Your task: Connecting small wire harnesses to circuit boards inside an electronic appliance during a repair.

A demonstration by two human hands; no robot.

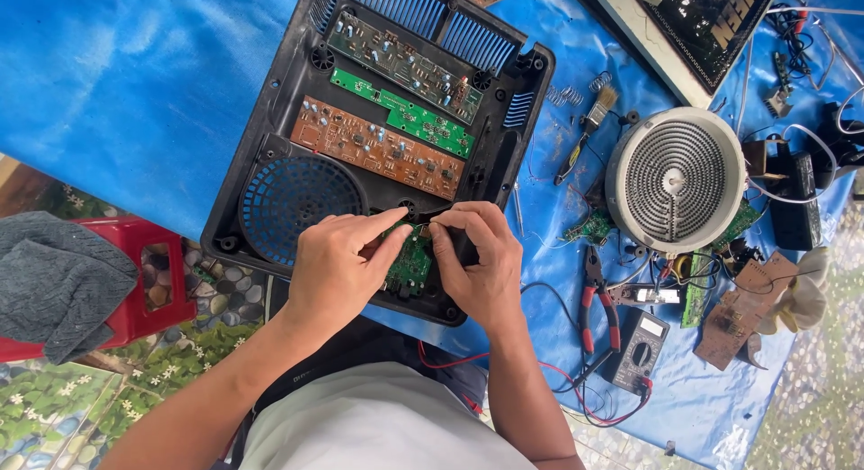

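red stool (135, 281): standing at far left, grey cloth (54, 285) lying on it, untouched.
housing (270, 119): black plastic appliance shell lying open on the blue-covered counter (117, 83); fan grille showing at its lower left.
boards in housing: dark board (400, 63), green board (400, 114) and brown board (378, 148) already sitting in a row inside.
left hand (333, 272): pinching the left edge of the small green circuit board (409, 261), forefinger stretching over its top.
small green circuit board: sitting at the housing's near edge, between both hands, looking not yet settled in.
right hand (481, 263): fingers gripping the board's right and top edge.
progress: judging as mid-way; shell opened, one board being handled, nothing closed up.
heating coil (675, 177): round element lying out on the counter, apart from the housing.
tools: brush (585, 132), red-handled pliers (598, 299), multimeter (634, 348) lying idle at right.
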